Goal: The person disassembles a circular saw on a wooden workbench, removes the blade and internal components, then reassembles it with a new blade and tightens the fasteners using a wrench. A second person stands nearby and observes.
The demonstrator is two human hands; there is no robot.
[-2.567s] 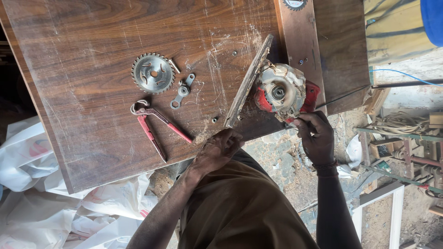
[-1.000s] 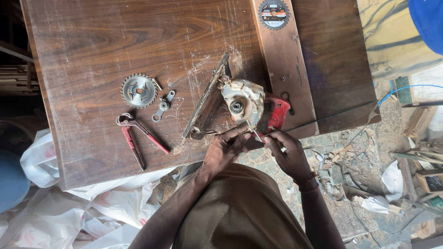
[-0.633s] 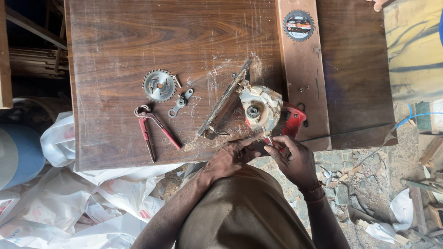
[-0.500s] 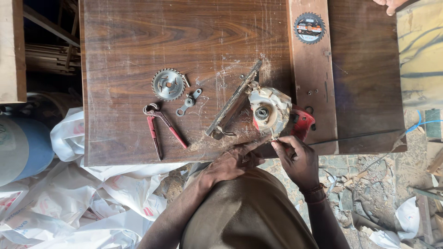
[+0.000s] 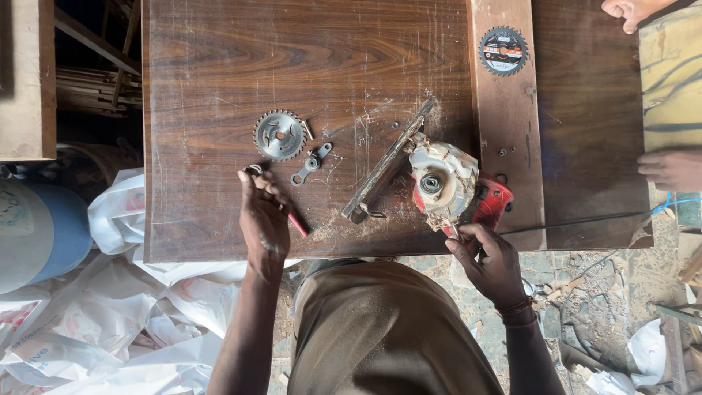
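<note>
A dusty red circular saw [image 5: 452, 189] lies on its side on the dark wooden table [image 5: 219, 66], its blade taken off and its base plate [image 5: 387, 162] standing on edge. My right hand [image 5: 488, 257] grips the saw's handle at the table's front edge. My left hand [image 5: 263, 216] lies over the red-handled pliers [image 5: 296, 223], fingers curled around them. A toothed saw blade [image 5: 279, 134] and a small flat wrench [image 5: 311, 164] lie just beyond that hand.
A second black saw blade [image 5: 503, 50] rests on a wooden plank [image 5: 504, 110] at the right. Another person's hands [image 5: 669, 168] show at the right edge. White plastic bags [image 5: 110, 307] and a blue barrel [image 5: 36, 234] sit to the left below the table. Rubble covers the ground at right.
My left hand left the saw's underside and moved left onto the red-handled pliers. My right hand stays on the saw handle. The view shifted slightly.
</note>
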